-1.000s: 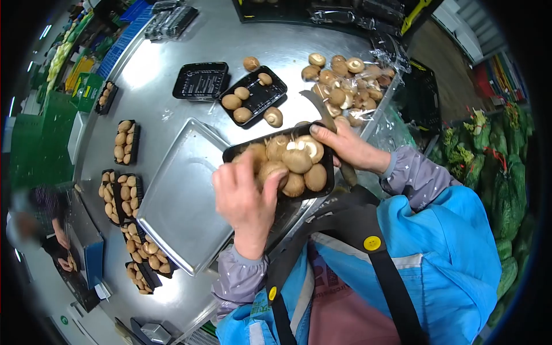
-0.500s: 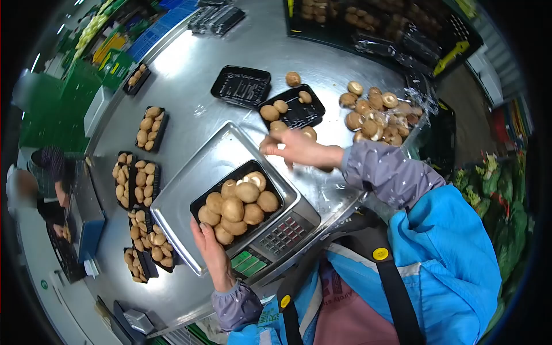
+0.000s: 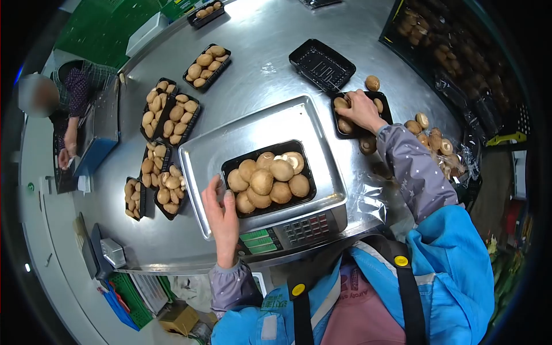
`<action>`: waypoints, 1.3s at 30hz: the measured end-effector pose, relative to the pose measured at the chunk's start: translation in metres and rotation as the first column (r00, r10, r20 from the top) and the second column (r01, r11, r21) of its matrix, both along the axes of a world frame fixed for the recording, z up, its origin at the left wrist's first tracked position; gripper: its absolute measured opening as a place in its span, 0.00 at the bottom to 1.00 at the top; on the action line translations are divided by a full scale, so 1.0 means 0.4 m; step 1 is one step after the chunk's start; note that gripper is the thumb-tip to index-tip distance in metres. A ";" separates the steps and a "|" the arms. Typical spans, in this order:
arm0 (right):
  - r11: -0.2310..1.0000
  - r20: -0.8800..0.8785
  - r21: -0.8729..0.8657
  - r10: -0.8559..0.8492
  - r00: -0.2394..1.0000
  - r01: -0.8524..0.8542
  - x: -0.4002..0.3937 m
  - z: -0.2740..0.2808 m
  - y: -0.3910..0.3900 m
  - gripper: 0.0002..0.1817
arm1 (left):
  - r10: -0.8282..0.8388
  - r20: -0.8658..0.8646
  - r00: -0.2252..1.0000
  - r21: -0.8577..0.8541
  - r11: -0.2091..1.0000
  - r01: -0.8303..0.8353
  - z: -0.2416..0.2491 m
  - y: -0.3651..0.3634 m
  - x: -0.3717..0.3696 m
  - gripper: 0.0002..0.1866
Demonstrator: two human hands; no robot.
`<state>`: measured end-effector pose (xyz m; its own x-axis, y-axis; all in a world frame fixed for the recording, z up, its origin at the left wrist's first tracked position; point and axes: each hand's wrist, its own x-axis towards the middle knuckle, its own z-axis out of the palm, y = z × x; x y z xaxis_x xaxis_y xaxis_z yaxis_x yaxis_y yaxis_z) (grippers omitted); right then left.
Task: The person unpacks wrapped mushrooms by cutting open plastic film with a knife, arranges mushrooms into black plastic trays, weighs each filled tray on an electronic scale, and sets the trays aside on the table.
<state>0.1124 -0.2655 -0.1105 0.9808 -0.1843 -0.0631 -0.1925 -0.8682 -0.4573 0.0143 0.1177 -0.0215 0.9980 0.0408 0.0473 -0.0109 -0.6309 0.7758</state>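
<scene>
Here, going left to right, six filled trays (image 3: 172, 115) are lying in a cluster well beyond the left hand's fingertips. The left hand (image 3: 221, 215) is resting on the scale (image 3: 201, 167), fingers loosely apart, gripping nothing, tips just beside the full tray (image 3: 269, 178), which is sitting on the pan holding about nine mushrooms. An empty tray (image 3: 322, 64) is lying beyond. The right hand (image 3: 359, 109) is reaching into a small tray (image 3: 384, 118), fingers curling onto a mushroom (image 3: 341, 103); whether they are clamping it I cannot tell. Loose mushrooms (image 3: 431, 138) are lying right of the wrist.
</scene>
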 end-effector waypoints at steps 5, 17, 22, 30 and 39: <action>0.998 0.051 0.023 0.049 0.998 -0.050 -0.031 0.030 0.002 0.26 | 0.003 0.033 0.999 -0.062 0.998 -0.001 0.020 -0.003 -0.009 0.20; 0.976 -0.003 0.214 -0.037 0.999 0.036 -0.064 0.059 -0.008 0.21 | 0.043 -0.046 0.998 -0.180 0.982 -0.050 0.025 0.028 -0.059 0.22; 0.999 0.070 0.034 0.027 0.997 -0.029 -0.058 0.105 0.029 0.18 | 0.031 -0.047 0.998 -0.207 0.978 -0.040 0.013 0.043 -0.067 0.22; 0.999 0.107 0.021 -0.045 0.993 0.043 -0.058 0.030 0.046 0.16 | 0.049 -0.020 0.999 -0.270 0.961 -0.053 0.012 0.063 -0.090 0.21; 0.747 0.648 0.005 0.503 0.571 -0.665 -0.126 0.366 0.444 0.20 | 0.041 -0.043 0.998 -0.414 0.908 -0.055 -0.013 0.057 -0.083 0.20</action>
